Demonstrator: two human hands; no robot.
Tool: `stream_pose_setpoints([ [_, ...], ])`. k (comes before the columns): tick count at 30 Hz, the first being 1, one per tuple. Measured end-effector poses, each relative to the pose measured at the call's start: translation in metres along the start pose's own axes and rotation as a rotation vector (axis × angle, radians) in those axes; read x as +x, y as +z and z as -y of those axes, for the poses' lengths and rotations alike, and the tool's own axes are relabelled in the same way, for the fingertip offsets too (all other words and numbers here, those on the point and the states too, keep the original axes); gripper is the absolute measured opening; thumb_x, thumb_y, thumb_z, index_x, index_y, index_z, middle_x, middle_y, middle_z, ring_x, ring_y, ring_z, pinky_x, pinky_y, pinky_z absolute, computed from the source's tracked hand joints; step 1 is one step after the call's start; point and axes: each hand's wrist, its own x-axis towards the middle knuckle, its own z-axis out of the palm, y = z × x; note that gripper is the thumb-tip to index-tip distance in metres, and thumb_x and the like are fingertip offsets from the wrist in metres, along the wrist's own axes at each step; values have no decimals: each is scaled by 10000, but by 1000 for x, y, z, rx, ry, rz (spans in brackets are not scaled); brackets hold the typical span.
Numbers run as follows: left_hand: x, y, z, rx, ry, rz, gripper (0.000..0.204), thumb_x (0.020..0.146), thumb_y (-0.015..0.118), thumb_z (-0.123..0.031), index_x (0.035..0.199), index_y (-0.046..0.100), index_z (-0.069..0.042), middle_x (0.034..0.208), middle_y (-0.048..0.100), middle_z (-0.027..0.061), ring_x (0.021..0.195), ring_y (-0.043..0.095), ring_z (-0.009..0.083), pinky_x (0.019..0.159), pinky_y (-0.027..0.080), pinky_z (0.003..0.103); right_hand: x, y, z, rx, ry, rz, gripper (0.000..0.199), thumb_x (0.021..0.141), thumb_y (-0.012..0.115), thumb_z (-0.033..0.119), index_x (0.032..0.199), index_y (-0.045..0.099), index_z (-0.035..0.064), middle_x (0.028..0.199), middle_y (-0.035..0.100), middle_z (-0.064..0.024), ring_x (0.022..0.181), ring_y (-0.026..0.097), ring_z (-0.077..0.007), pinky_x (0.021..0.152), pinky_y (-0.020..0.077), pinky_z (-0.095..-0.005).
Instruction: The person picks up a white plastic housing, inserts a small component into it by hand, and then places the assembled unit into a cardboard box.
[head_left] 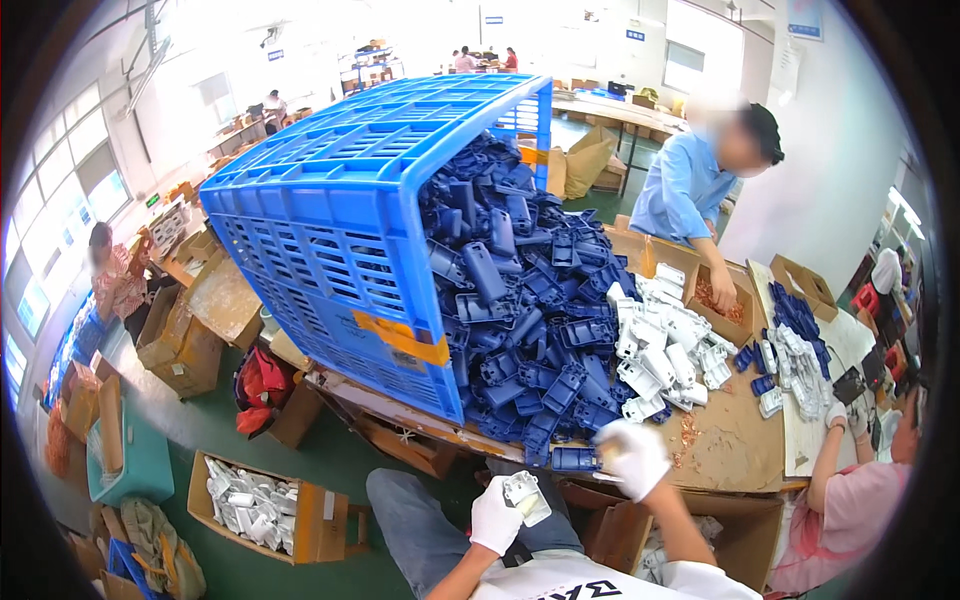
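While a tipped blue crate [340, 230] spills dark blue plastic parts [520, 330] beside a smaller white heap [665, 355] on the table [735, 440], the gloved right hand [632, 455] hovers curled at the pile's near edge, its grip unclear, and the left hand [497, 515] pinches one white part [527, 497] above the lap.

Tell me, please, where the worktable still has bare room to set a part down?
Bare brown table lies between the white parts and the near edge, right of the right hand. Left of it, blue parts spilling from the crate crowd everything.
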Motion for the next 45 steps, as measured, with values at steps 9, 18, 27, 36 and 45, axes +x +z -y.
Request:
stream_pose_setpoints([
  [9,-4,-2,-9,250,-94,-68,303,758,736,-309,923,620,-82,846,681,163,827,662,352,732,524,412,-26,104,31,83,-242,106,128,789,626,78,916,613,89,888,584,-111,843,590,-315,729,497,-393],
  [18,-3,1,2,226,-66,-43,287,769,723,-278,955,604,-95,862,676,158,842,655,357,738,520,421,-29,106,31,-27,-337,203,130,787,627,95,916,632,115,895,576,-98,850,580,-292,738,489,-386],
  [27,-5,0,2,221,-33,-37,274,790,698,-249,1010,601,-116,938,674,139,898,647,343,766,516,408,-32,117,33,-27,-281,69,119,703,702,86,812,690,131,816,580,-62,784,581,-265,680,490,-351],
  [36,-11,-6,-8,282,-63,33,260,801,669,-222,1038,617,-128,953,667,143,902,640,345,774,512,412,-41,119,37,149,-131,-23,272,649,712,-32,878,662,105,832,559,-80,761,588,-259,667,486,-325],
  [45,-10,-17,-9,284,131,219,318,790,699,-200,1079,622,-93,965,671,144,900,661,314,768,525,378,-47,111,15,335,167,382,306,885,595,146,1181,585,67,990,662,-185,916,645,-335,816,499,-361],
])
